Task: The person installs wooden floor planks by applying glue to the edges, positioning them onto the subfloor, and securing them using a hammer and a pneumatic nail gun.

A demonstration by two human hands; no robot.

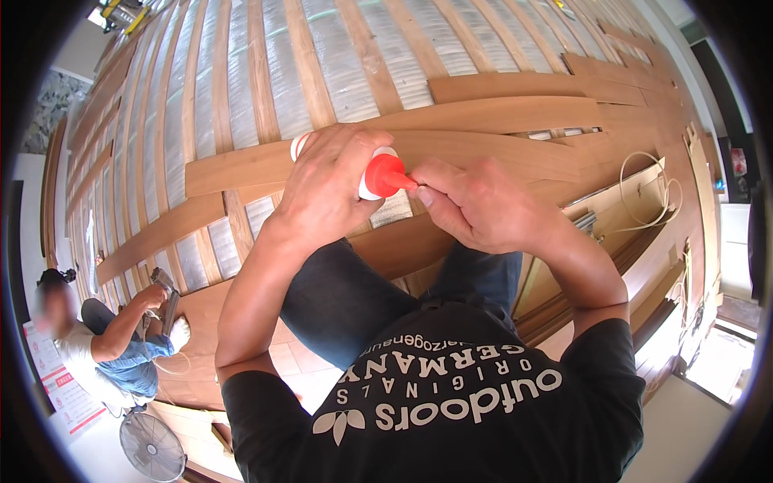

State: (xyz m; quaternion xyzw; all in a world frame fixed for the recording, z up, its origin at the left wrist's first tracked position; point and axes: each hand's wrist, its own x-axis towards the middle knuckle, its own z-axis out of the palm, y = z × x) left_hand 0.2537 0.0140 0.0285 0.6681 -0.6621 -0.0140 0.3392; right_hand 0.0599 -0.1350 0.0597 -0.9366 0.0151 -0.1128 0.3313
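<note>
In front of me I hold a white glue bottle with a red nozzle cap [385,174], tipped on its side with the tip toward the right. My left hand [326,181] is wrapped round the bottle's body, and the white base shows past the knuckles. The thumb and forefinger of my right hand [483,201] pinch together at the tip of the red nozzle; whether something small is between them is hidden. Below my hands lie brown floor planks [499,153], some loose and overlapping, on wooden battens [306,64] over silvery sheeting.
At the left a co-worker [113,346] crouches with a nail gun [165,298] on the planks. A fan [151,447] stands at the lower left. To my right is a long open box [624,197] with a coiled pale hose or cord [668,201]. A yellow tool [125,14] sits far left.
</note>
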